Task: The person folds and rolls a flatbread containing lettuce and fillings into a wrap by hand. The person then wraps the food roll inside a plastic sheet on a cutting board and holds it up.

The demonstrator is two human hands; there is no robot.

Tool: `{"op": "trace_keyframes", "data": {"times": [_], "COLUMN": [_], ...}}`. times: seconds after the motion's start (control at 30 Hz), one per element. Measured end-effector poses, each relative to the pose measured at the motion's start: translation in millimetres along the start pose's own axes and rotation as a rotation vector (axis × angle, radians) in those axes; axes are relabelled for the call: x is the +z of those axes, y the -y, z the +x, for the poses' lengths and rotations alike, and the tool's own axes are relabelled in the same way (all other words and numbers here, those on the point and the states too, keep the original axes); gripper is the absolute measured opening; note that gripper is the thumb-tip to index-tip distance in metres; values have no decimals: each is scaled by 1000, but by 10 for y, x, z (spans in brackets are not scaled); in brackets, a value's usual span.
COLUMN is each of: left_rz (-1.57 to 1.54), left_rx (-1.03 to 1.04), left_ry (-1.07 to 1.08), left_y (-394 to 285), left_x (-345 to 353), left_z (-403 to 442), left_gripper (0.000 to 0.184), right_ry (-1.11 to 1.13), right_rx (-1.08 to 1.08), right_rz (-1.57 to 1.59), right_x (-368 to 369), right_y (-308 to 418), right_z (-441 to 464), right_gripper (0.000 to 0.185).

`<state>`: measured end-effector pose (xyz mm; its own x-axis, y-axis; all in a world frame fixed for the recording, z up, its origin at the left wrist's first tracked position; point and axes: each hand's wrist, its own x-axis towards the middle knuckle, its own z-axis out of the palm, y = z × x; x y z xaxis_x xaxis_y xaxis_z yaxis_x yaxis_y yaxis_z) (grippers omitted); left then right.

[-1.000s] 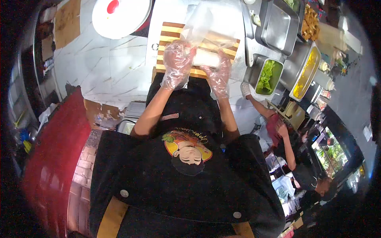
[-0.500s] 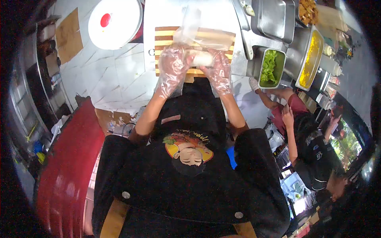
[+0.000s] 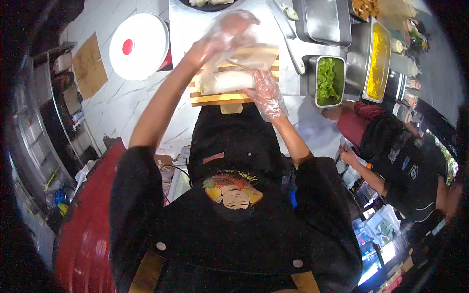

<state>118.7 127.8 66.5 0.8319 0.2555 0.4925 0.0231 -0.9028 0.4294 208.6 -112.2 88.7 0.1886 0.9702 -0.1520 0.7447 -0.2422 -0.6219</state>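
A plump white roll (image 3: 227, 82) lies across the striped wooden cutting board (image 3: 220, 100), close to its near edge. My right hand (image 3: 266, 93), in a clear plastic glove, is closed around the roll's right end. Behind the roll, a thin translucent sheet (image 3: 261, 54) is spread over the board. My left hand (image 3: 229, 31), gloved the same way, is raised above the far side of the board, apart from the roll. Motion smears its fingers, so their pose is unclear. Just beyond it, a dark plate (image 3: 207, 8) with white rolls is cut by the top edge.
A white round lid with a red knob (image 3: 141, 46) is at left. On the right are a knife (image 3: 295, 61), a tub of green leaves (image 3: 330, 83), a pan of yellow shreds (image 3: 376, 63) and steel trays (image 3: 325, 22). Another person (image 3: 410, 171) is at far right.
My left hand has let go of the roll and moved up and forward. The roll now rests lower on the board, with my right hand still at its right end. The dark plate has come into view.
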Motion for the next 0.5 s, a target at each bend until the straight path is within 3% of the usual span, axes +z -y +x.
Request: {"op": "trace_keyframes", "data": {"times": [0.1, 0.17, 0.4, 0.5], "left_rz": [87, 109, 18, -22], "left_rx": [-126, -158, -245, -297], "left_ry": [563, 705, 706, 679], "left_y": [424, 410, 571, 665], "left_x": [572, 662, 484, 370], "left_z": [304, 432, 499, 533], "left_gripper": [56, 57, 58, 59], "right_ry": [-7, -6, 10, -86], "right_rx": [6, -5, 1, -77], "right_rz": [19, 22, 38, -26], "right_x": [9, -17, -11, 76], "right_y": [9, 23, -43, -120], "right_z": [-1, 3, -13, -32], "right_gripper": [47, 46, 46, 49]}}
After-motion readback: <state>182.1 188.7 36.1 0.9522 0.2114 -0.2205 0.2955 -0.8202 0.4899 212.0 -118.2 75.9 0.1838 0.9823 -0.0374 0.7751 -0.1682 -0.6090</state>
